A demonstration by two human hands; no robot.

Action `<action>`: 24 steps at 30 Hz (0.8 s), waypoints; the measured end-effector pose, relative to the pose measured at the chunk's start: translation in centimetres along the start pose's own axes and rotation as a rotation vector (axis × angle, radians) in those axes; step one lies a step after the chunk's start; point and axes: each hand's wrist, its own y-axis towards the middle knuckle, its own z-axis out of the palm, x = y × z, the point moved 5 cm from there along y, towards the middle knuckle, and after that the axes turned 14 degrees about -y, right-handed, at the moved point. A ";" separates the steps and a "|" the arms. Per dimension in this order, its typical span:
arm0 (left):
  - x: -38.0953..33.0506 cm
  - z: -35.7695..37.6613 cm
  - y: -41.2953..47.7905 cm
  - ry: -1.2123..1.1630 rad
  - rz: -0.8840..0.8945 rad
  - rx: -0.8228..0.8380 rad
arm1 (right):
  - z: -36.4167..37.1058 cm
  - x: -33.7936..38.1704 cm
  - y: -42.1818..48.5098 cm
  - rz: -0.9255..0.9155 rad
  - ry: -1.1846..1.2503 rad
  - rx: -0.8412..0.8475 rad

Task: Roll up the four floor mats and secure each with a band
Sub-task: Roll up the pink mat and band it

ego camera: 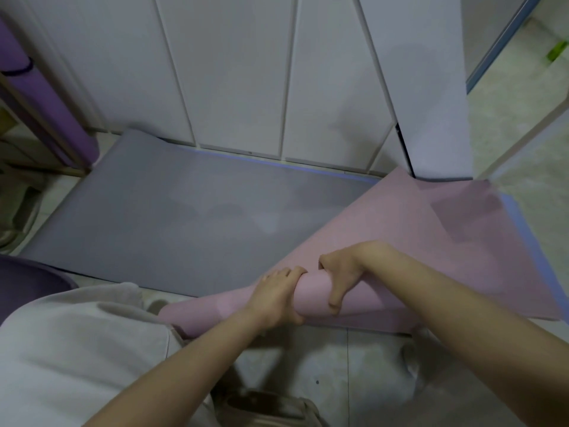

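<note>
A pink mat (431,235) lies on the floor, partly rolled at its near end into a thick roll (314,294). My left hand (277,297) grips the roll from the left, fingers curled over its top. My right hand (338,275) grips the roll just to the right, thumb hanging down its front. The unrolled pink sheet stretches away to the right. A grey mat (172,217) lies flat beside it, under the pink one's edge. A blue mat edge (514,223) shows beneath the pink mat at the right. A rolled purple mat (46,97) with a dark band (26,67) stands at the far left.
White cabinet doors (234,72) close off the back. An open door (431,87) stands at the right, with light tiled floor (523,124) beyond. A purple object (27,285) sits at the left near my knee. My grey-clad leg (77,349) fills the lower left.
</note>
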 end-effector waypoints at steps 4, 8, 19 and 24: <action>0.2 -0.6 0.9 -0.034 -0.015 0.105 | 0.5 0.4 -0.3 0.005 -0.005 -0.067; 0.1 -1.4 2.2 -0.054 -0.068 0.238 | 0.7 2.3 -1.5 0.109 -0.387 -0.423; 1.0 -0.5 3.2 -0.224 -0.145 0.408 | 0.8 2.1 -1.3 0.071 -0.370 -0.489; 1.1 0.7 1.4 -0.126 -0.084 0.112 | 0.2 0.4 -0.3 0.083 -0.201 -0.244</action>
